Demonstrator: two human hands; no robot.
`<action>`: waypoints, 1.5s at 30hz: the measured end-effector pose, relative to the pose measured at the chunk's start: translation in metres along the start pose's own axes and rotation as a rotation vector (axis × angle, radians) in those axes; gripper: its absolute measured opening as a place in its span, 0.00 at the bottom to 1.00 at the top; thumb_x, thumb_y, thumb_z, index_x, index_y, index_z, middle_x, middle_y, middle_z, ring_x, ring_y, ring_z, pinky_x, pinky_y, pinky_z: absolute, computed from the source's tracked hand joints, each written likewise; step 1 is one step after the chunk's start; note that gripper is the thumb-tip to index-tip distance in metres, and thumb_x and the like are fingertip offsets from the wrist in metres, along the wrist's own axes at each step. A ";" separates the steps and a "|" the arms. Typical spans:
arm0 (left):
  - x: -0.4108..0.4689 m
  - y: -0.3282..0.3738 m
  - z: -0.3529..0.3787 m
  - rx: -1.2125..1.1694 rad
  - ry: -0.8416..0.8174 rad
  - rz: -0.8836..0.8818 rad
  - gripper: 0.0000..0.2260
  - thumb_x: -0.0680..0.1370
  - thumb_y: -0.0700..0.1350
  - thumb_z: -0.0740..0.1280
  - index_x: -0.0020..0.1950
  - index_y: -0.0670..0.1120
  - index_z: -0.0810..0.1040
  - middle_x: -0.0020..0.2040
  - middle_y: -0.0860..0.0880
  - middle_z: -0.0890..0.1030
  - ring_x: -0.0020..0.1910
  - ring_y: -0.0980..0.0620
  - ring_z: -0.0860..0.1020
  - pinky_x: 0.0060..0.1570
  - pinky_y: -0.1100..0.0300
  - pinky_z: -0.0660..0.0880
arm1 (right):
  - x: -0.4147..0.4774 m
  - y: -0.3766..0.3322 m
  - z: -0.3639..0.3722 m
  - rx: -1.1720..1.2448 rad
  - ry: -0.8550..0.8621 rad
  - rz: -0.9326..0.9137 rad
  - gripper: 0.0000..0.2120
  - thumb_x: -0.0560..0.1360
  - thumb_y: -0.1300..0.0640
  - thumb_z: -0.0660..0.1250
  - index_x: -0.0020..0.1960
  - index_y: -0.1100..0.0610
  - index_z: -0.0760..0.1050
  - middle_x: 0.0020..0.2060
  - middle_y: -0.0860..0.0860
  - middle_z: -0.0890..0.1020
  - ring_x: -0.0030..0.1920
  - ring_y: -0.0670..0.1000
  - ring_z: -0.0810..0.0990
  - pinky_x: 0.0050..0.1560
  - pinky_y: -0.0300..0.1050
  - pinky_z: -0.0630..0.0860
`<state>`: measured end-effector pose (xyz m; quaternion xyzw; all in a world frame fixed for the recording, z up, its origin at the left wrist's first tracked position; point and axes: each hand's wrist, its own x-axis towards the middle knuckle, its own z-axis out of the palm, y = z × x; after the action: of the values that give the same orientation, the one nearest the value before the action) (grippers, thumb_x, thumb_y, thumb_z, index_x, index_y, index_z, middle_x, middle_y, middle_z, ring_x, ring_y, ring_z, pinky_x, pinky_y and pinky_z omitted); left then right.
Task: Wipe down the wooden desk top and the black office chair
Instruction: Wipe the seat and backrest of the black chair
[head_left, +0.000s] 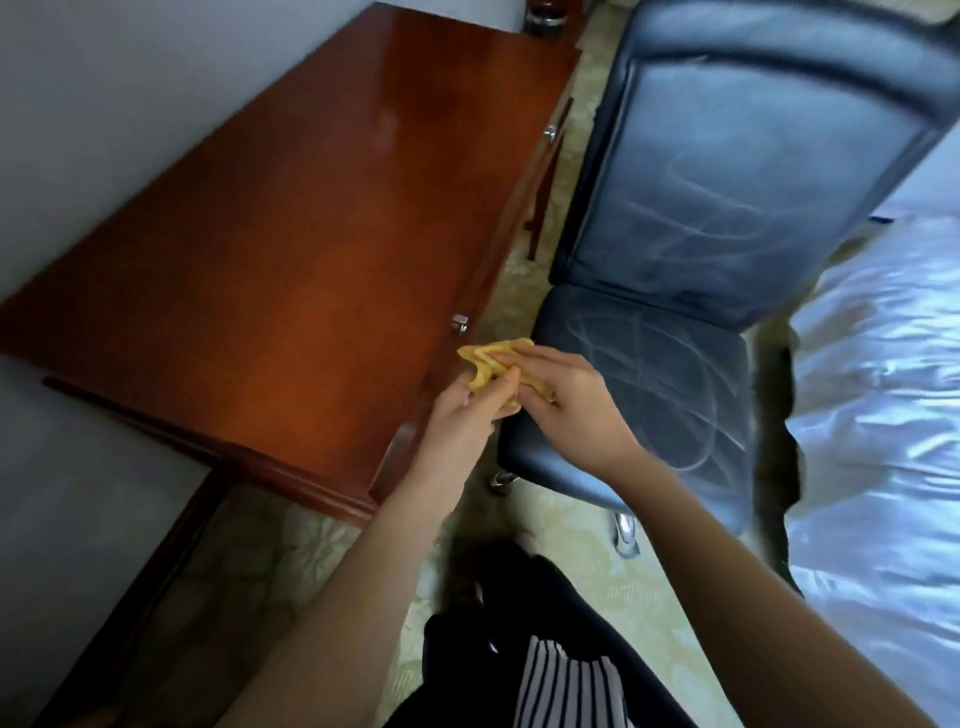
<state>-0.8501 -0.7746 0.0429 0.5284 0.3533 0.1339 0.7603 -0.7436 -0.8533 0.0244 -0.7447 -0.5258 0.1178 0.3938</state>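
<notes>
A glossy reddish wooden desk fills the left of the view. The black office chair stands to its right, with pale curved streaks on its seat and backrest. Between them, near the desk's front corner, both hands hold a folded yellow cloth. My left hand grips it from below, fingers curled round its lower edge. My right hand pinches it from the right side. The cloth hangs in the air above the gap between desk and chair seat.
A bed with a shiny white cover lies close on the right of the chair. Two metal drawer knobs stick out of the desk front. A dark round object stands at the desk's far end. The floor is patterned pale green.
</notes>
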 end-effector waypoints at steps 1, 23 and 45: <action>-0.003 0.003 0.009 -0.012 -0.027 0.003 0.11 0.80 0.43 0.62 0.62 0.46 0.75 0.56 0.48 0.80 0.50 0.56 0.79 0.46 0.69 0.76 | -0.006 -0.002 -0.008 -0.007 0.036 0.002 0.17 0.75 0.67 0.66 0.62 0.58 0.77 0.59 0.52 0.80 0.64 0.50 0.74 0.66 0.52 0.68; 0.021 -0.098 0.288 0.174 -0.047 0.069 0.09 0.77 0.38 0.66 0.43 0.52 0.79 0.33 0.61 0.82 0.35 0.66 0.79 0.33 0.75 0.71 | -0.157 0.164 -0.201 -0.029 0.116 0.210 0.19 0.71 0.71 0.69 0.60 0.60 0.78 0.55 0.54 0.81 0.55 0.44 0.76 0.56 0.23 0.65; 0.041 -0.139 0.312 0.090 0.296 -0.062 0.10 0.78 0.39 0.65 0.59 0.47 0.77 0.55 0.49 0.80 0.54 0.56 0.78 0.55 0.68 0.70 | -0.149 0.283 -0.242 0.126 0.046 0.280 0.18 0.74 0.67 0.68 0.61 0.54 0.78 0.51 0.37 0.76 0.52 0.24 0.71 0.52 0.20 0.65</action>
<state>-0.6329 -1.0281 -0.0383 0.5254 0.4833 0.1707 0.6792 -0.4679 -1.1346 -0.0518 -0.7871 -0.3991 0.1872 0.4315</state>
